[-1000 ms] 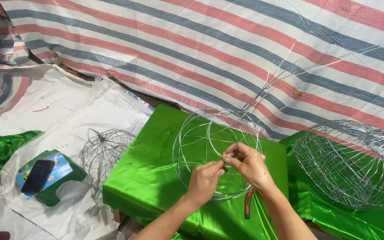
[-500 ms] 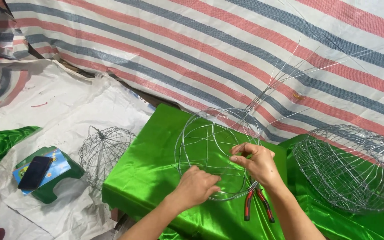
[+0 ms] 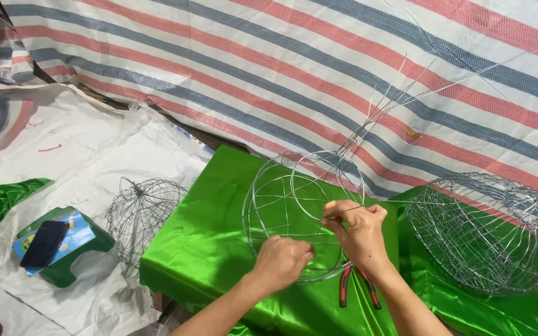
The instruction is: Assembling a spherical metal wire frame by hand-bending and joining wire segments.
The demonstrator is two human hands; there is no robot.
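A round wire frame (image 3: 294, 205) of rings and spokes rests on a box draped in shiny green cloth (image 3: 213, 249). Long loose wire ends (image 3: 393, 102) fan up from its far rim. My left hand (image 3: 284, 261) is closed on the frame's near rim. My right hand (image 3: 356, 227) pinches a thin wire at the frame's right side, fingers together. Red-handled pliers (image 3: 356, 286) lie on the cloth just under my right wrist.
A finished wire basket (image 3: 487, 230) lies on its side at the right. A smaller wire dome (image 3: 141, 211) stands left of the box on white sheeting. A dark phone (image 3: 43, 244) lies on a green stool. A striped tarp (image 3: 281, 74) covers the back.
My left hand has dropped from beside my right hand down to the frame's near rim. My right hand has stayed at the frame's right side. The pliers have come into sight.
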